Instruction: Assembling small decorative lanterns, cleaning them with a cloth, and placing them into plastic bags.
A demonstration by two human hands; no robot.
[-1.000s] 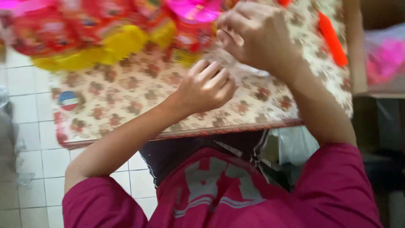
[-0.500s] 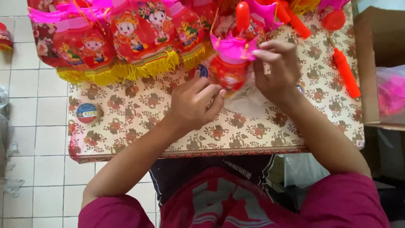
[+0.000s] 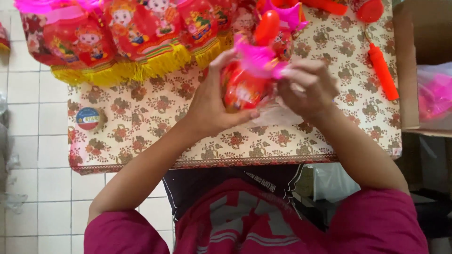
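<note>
My left hand (image 3: 213,101) grips a small red lantern (image 3: 245,87) with a pink ruffled top, holding it over the flower-patterned table (image 3: 155,127). At the lantern's pink top, my right hand (image 3: 308,89) pinches with its fingertips. A red oval knob (image 3: 266,27) stands up just above the lantern. Under my right hand lies a clear plastic wrapper (image 3: 278,115).
A row of red lanterns with yellow fringe (image 3: 132,47) lies along the table's far left. A red stick handle (image 3: 383,73) lies at the right, a round tin (image 3: 88,118) at the left edge. A cardboard box with pink items (image 3: 435,94) stands right of the table.
The lantern has come nearer and lower over the table. My left hand now wraps its body, and my right hand has shifted onto its pink top.
</note>
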